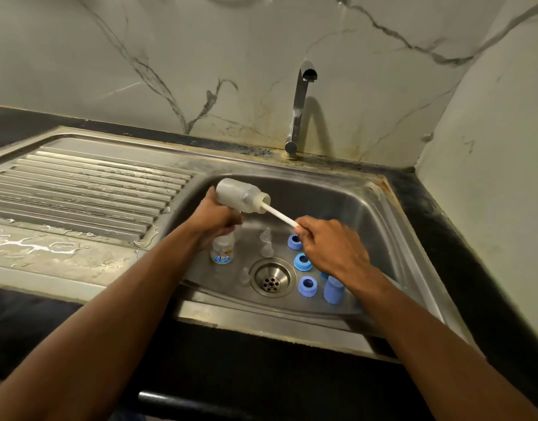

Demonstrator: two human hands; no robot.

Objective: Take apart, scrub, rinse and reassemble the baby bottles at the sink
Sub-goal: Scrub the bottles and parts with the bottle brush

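left hand up over the basin, fingers wrapped round the clear bottle, holding it nearly on its side with the open mouth aimed toward 3 o'clock. right hand comes in from 5 o'clock, knuckles up, fingers curled and pinching the end of the white brush handle; the handle runs up toward 10 o'clock and its head is inside the bottle's mouth. both forearms reach in from the bottom edge, meeting above the sink.

down on the basin floor: a second bottle with a printed label stands upright just below the left wrist, at 9 o'clock from the drain. clear teats stand at 12 o'clock of the drain, another small clear one at its 9. three blue collar rings line up at 1 to 3 o'clock of the drain, and a blue cap stands mouth-down beside the nearest ring, under the right wrist. tap rises at 12 o'clock, wet draining board at 9.
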